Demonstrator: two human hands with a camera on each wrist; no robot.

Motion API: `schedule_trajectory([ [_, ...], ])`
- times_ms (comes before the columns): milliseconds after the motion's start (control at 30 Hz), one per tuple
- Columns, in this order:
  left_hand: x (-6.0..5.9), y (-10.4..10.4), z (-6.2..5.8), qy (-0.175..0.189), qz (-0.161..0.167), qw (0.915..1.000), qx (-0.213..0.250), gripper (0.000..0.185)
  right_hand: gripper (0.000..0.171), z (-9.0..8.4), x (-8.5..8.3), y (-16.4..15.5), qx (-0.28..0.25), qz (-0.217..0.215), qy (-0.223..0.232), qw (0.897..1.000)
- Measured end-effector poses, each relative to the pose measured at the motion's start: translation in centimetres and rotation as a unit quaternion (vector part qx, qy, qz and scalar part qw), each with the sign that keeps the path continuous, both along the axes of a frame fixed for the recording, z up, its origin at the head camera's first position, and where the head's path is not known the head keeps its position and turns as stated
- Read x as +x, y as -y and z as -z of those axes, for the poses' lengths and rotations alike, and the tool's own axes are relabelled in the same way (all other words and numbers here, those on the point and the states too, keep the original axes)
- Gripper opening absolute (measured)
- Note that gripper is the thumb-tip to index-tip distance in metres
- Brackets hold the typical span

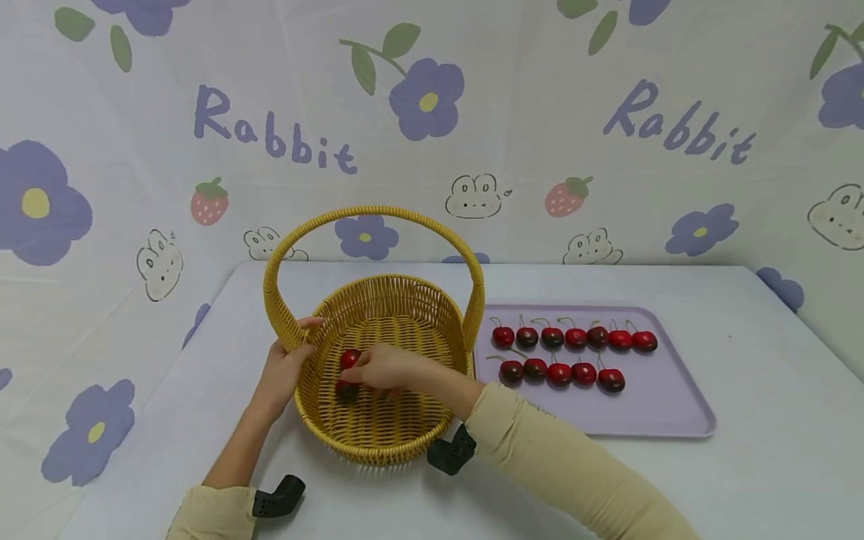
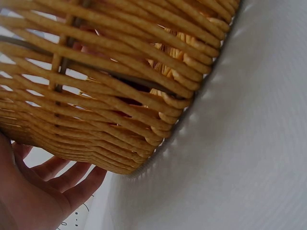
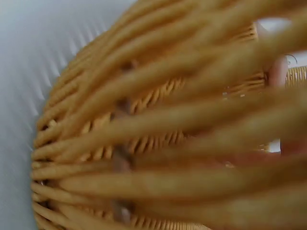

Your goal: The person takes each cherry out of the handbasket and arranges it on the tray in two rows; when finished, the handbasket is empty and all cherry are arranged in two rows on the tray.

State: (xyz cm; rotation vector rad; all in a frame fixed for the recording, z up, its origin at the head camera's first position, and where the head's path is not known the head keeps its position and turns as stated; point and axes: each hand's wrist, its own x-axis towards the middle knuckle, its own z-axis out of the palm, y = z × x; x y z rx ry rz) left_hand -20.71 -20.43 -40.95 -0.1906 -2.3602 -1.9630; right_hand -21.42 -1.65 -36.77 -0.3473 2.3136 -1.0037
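A yellow wicker basket (image 1: 405,289) with a tall arched handle stands on the white table. My left hand (image 1: 283,369) grips its left rim beside the handle's foot, thumb over the edge and fingers outside against the wall. My right hand (image 1: 383,369) reaches over the near rim into the basket, its curled fingertips on a dark red cherry (image 1: 346,391). A second cherry (image 1: 349,358) lies on the basket floor just behind those fingers. The left wrist view shows the basket wall (image 2: 120,96) close up with my left hand (image 2: 43,191) below it. The right wrist view is filled by blurred weave (image 3: 144,143).
A lilac tray (image 1: 664,409) lies right of the basket, with two rows of several stemmed cherries (image 1: 575,338) on it. A flower-and-rabbit printed cloth hangs behind and to the sides. Bare table (image 1: 763,450) lies right of the tray.
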Motion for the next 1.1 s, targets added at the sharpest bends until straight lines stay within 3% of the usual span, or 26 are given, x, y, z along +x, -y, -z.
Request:
schedule_trajectory([
  [433,0.0,0.0,0.2,-0.004,-0.002,1.0,0.005,0.04,0.015,0.6,1.3,0.5,-0.036,-0.075,0.011,0.996],
  [800,0.0,-0.1,0.0,-0.011,-0.001,0.9999,0.002,0.04,0.015,-0.1,2.4,0.9,-0.012,-0.123,0.001,0.992],
  [967,0.0,-0.1,0.1,-0.009,-0.001,1.0,0.0,0.04,0.026,-0.1,2.5,0.8,-0.036,-0.1,0.015,0.994],
  [1100,0.0,-0.1,0.1,-0.009,-0.004,1.0,0.002,0.04,0.02,0.3,2.3,0.4,-0.08,-0.086,0.056,0.991],
])
